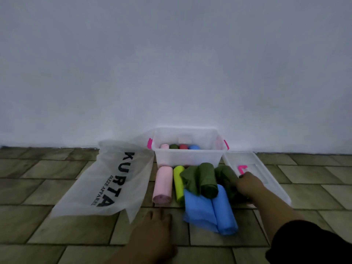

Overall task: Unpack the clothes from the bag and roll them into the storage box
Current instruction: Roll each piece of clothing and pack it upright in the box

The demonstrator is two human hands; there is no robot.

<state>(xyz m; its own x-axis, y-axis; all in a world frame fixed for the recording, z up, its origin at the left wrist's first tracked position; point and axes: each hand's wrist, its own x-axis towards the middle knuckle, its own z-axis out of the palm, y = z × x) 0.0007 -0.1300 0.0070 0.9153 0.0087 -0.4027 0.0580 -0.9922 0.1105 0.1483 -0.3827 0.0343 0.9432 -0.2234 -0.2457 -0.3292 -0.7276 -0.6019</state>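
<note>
A clear storage box (187, 159) with pink handles stands against the wall, holding several rolled clothes: pink, green, red and blue. In front of it on the floor lie a pink roll (162, 184), a lime roll (178, 182), green rolls (206, 180) and a blue roll (222, 208) that is partly loose. A translucent white bag (112, 180) printed KURTA lies flat to the left. My right hand (247, 184) grips a dark green roll (225, 173) at the right of the pile. My left hand (159, 223) hovers with fingers spread above the floor near the pink roll.
The box's clear lid (266, 174) with a pink clip lies on the floor to the right of the box, just behind my right hand. The floor is brown tile; a plain white wall rises directly behind the box.
</note>
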